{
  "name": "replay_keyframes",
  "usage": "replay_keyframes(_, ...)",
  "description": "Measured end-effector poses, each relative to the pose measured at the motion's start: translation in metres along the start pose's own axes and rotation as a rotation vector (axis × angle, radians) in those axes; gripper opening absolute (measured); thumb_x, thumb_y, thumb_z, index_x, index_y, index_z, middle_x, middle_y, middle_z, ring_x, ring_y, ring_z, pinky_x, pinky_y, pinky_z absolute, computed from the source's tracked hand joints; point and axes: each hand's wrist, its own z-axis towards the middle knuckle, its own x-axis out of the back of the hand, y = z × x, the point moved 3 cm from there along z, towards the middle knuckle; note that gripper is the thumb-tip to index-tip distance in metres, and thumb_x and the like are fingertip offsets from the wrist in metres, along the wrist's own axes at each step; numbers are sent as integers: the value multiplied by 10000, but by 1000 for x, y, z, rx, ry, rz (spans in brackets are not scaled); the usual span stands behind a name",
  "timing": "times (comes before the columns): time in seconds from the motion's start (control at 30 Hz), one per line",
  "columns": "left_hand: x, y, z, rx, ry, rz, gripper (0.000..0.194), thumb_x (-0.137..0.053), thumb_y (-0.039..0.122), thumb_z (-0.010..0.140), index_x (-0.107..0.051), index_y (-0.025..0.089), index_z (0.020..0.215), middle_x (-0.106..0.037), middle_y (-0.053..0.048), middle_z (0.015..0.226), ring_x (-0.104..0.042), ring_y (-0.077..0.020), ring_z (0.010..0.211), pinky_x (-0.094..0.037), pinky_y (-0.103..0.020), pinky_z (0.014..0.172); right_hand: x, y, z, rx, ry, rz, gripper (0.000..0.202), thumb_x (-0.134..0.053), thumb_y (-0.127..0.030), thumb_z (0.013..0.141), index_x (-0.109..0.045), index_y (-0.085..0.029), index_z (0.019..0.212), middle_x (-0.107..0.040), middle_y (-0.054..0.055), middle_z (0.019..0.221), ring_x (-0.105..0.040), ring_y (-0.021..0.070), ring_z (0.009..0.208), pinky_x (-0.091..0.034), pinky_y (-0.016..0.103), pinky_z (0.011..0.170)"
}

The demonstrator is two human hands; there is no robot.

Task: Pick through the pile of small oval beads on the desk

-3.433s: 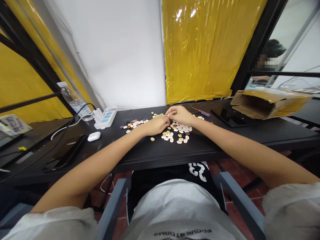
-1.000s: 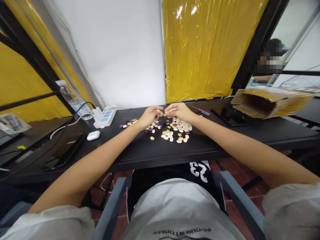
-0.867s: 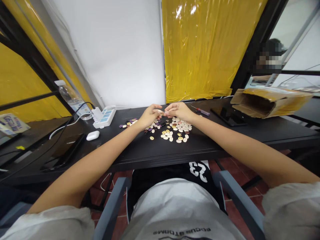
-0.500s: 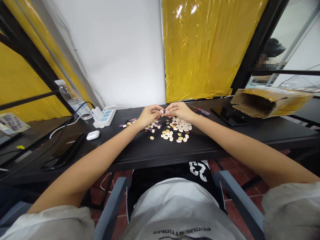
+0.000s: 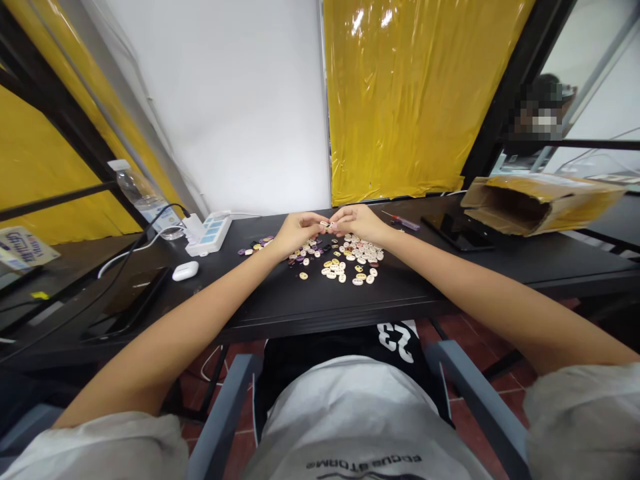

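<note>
My left hand (image 5: 298, 233) and my right hand (image 5: 361, 224) meet fingertip to fingertip above the black table, both closed in a pinch. Between the left fingertips sits a small cream oval button-like piece (image 5: 323, 225). Another small pale piece (image 5: 333, 225) shows at the right fingertips; whether the two are joined cannot be made out. Under the right wrist spreads a pile of cream oval pieces (image 5: 366, 252). Mixed purple, cream and dark pieces (image 5: 311, 249) lie beneath the left hand. Nearer me are several cream and yellow ovals (image 5: 335, 270).
On the left stand a power strip (image 5: 213, 233), a plastic bottle (image 5: 145, 200), a white earbud case (image 5: 185, 271) and a dark phone (image 5: 127, 303). To the right lie a screwdriver (image 5: 406, 223), a black tablet-like device (image 5: 457, 233) and an open cardboard box (image 5: 543, 207). Another person is beyond.
The pieces at my fingertips have turned slightly and sit closer together; a dark bit seen between them earlier is less visible. Both hands stay in place. The person beyond has shifted.
</note>
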Motion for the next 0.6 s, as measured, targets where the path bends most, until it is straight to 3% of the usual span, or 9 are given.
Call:
replay_keyframes(0.4,2,-7,1,126,44,-167,237,-702,206,730,-772,121,941,-740,-89,797,-632,-147,703,-493,-306,732,0,0,-2,-25,-21,-5,175,-820,-157,631,-687,-151,745,-736,65,729,-698,170,721,-570,276,690)
replay_keyframes(0.6,1,-8,1,96,54,-147,249,-740,228,722,-751,118,945,-738,-83,816,-633,-140,707,-496,-305,739,0,3,1,-47,-4,-38,180,-827,-153,622,-689,-151,738,-723,63,706,-693,172,696,-575,282,680)
